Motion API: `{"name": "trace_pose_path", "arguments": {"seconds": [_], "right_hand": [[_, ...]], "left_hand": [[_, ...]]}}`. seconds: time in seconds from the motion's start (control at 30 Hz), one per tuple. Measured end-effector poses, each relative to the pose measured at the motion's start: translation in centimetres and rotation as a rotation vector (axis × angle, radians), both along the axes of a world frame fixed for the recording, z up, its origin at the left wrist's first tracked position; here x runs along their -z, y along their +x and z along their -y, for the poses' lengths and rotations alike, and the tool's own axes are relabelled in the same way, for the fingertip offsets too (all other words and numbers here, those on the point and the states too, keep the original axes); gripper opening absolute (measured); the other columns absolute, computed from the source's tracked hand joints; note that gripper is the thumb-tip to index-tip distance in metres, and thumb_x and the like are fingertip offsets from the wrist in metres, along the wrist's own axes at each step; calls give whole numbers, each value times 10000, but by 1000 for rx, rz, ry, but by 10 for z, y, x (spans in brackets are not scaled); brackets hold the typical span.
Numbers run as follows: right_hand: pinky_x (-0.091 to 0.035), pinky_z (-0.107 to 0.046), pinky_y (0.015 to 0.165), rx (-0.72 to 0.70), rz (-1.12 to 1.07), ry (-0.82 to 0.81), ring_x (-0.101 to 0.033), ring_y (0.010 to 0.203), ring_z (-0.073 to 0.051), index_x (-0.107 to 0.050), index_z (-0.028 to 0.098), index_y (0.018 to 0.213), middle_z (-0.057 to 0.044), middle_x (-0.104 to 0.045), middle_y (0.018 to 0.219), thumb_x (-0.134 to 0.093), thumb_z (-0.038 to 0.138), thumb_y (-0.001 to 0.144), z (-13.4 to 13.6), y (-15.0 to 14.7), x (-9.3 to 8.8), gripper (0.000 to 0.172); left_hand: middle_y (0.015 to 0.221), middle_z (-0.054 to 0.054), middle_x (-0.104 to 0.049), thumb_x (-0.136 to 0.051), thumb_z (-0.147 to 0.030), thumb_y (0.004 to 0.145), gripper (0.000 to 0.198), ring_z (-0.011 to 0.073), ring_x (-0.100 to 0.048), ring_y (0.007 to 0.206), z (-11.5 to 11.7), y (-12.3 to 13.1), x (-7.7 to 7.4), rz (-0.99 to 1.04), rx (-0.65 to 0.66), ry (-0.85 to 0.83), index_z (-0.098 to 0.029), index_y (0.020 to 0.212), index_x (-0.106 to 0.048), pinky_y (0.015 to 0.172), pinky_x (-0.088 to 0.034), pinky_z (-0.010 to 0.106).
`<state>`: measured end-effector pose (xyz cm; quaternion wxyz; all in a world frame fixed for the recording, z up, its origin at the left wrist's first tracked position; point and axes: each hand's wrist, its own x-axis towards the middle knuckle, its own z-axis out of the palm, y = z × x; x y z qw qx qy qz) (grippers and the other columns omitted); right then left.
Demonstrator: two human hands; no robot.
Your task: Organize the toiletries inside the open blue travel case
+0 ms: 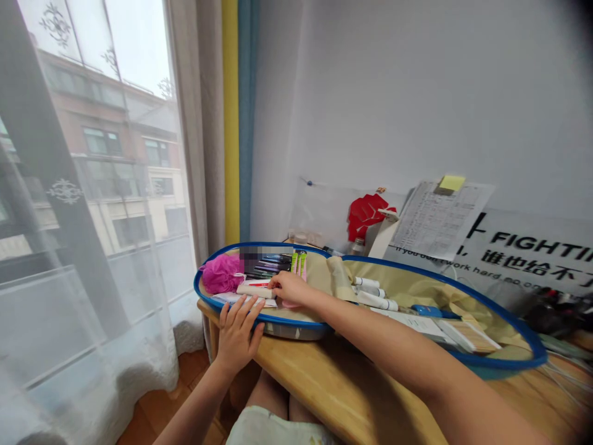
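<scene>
An open zip case (319, 331) with blue edges and a beige lining lies on the wooden table. My left hand (235, 337) rests on its near rim at the left, fingers stretched out and holding nothing. Over the left half, my right hand (291, 289) has its fingertips closed at the end of a beige cylinder-shaped item (256, 291). White flat packets (267, 303) lie just under and in front of it. Beside these sit a bright pink mesh bath puff (222, 274), several dark pens (273, 262) and green-and-white packets (299, 263).
The case's right half holds white tubes (377, 301), a blue item (426, 311) and a box of thin wooden sticks (470, 335). Papers with a yellow note (451, 183) lean at the wall. Sheer curtains (92, 247) hang left; the table edge (296, 377) is close to my lap.
</scene>
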<state>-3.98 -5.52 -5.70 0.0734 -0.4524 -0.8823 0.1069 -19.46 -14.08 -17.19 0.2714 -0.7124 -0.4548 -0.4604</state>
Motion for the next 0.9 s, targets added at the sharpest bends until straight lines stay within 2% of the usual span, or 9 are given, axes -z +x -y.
{"name": "trace_pose_path", "arguments": {"seconds": [0.1, 0.17, 0.27, 0.37, 0.43, 0.5, 0.6, 0.77, 0.9], "right_hand": [[-473, -399, 884, -2, -68, 5, -598, 974, -165, -628, 154, 1008, -53, -641, 1059, -583, 357, 857, -5, 8, -14, 257], [-466, -359, 882, 26, -133, 17, -603, 969, -153, -642, 167, 1015, -51, -656, 1067, -585, 332, 850, -12, 25, -29, 241], [-466, -269, 822, 122, -208, 20, -620, 892, -119, -654, 193, 1047, -43, -677, 1059, -520, 314, 870, -27, 72, -55, 253], [-480, -247, 714, 229, -203, -38, -625, 736, -112, -664, 167, 1000, -45, -699, 909, -533, 365, 837, -36, 135, -70, 288], [-481, -252, 685, 289, -156, -89, -613, 683, -116, -670, 156, 886, -34, -691, 797, -594, 393, 772, -35, 176, -69, 273], [-481, -263, 682, 339, -95, -133, -604, 672, -122, -655, 153, 796, -29, -678, 742, -648, 387, 702, -30, 209, -61, 252], [-475, -262, 689, 384, -8, -186, -606, 708, -138, -645, 164, 764, -30, -681, 758, -670, 390, 645, -18, 242, -44, 256], [-451, -289, 719, 415, 180, -231, -597, 749, -164, -664, 161, 821, -21, -665, 775, -706, 390, 619, -14, 261, -29, 308], [-449, -327, 758, 413, 338, -229, -582, 769, -145, -637, 154, 877, -17, -641, 826, -658, 423, 743, -20, 255, -23, 301]], "left_hand": [[1270, 82, -594, -462, -231, 881, 500, 242, -467, 1239, 0, -1, -1, -21, 0, 9, -227, 1380, -432, 1120, -172, 441], [1261, 81, -599, -466, -229, 878, 505, 240, -473, 1231, 0, -2, -2, -27, 0, 11, -230, 1382, -428, 1119, -170, 436], [1255, 80, -603, -466, -231, 878, 506, 237, -478, 1224, 0, -2, -3, -33, 1, 19, -231, 1382, -426, 1118, -168, 426], [1241, 82, -611, -471, -230, 876, 505, 239, -479, 1218, 0, -2, -3, -32, 5, 35, -223, 1379, -429, 1118, -167, 426], [1241, 82, -611, -473, -229, 874, 507, 241, -477, 1219, 0, -2, -3, -31, 4, 33, -222, 1379, -430, 1118, -166, 426], [1243, 81, -609, -475, -229, 872, 509, 241, -475, 1220, 0, -2, -3, -33, 3, 33, -223, 1379, -429, 1117, -167, 425], [1242, 85, -608, -476, -224, 872, 503, 243, -473, 1221, -1, -3, -2, -40, 5, 40, -217, 1373, -435, 1115, -171, 425], [1237, 89, -609, -468, -235, 880, 487, 245, -471, 1227, -1, -4, -1, -45, 2, 32, -210, 1365, -444, 1120, -167, 437], [1244, 88, -605, -464, -242, 885, 480, 245, -467, 1232, 0, -3, -2, -47, -10, 28, -210, 1364, -445, 1122, -165, 435]]}}
